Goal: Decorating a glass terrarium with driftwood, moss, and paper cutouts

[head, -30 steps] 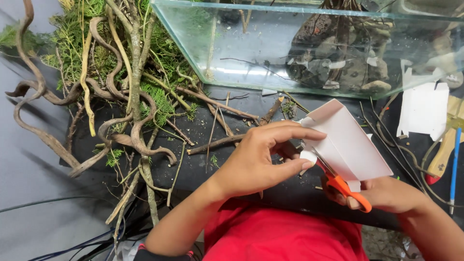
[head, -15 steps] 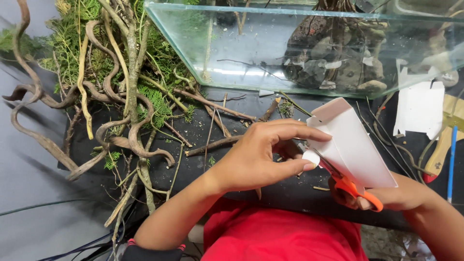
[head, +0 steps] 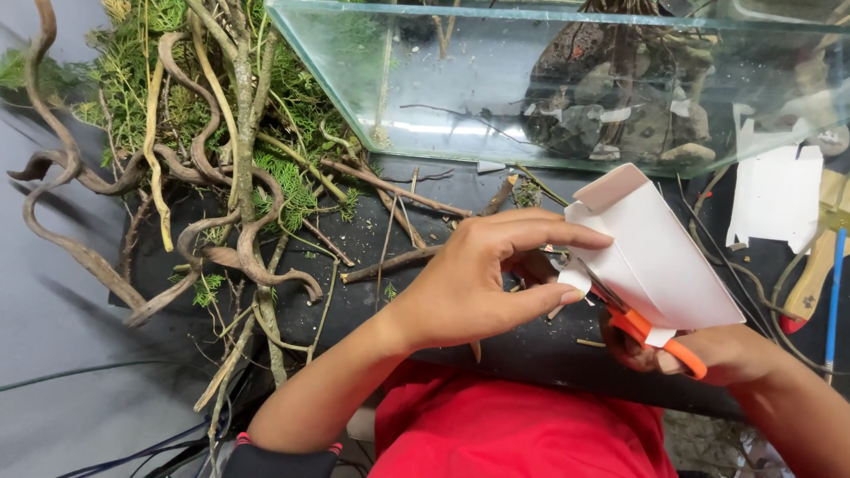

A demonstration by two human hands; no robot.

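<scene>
**Scissors part-way into a folded white card**

The folded white card is held above the black mat, in front of the red shirt. The left hand pinches its near edge between thumb and forefinger. The right hand is closed through the orange-handled scissors, blades in the card.

The cut looks mid-way; continuing calls for a steady pinch, fingertips clear of the blades.

Twigs litter the mat; 1 glass tank stands behind, twisted roots at left.
</scene>
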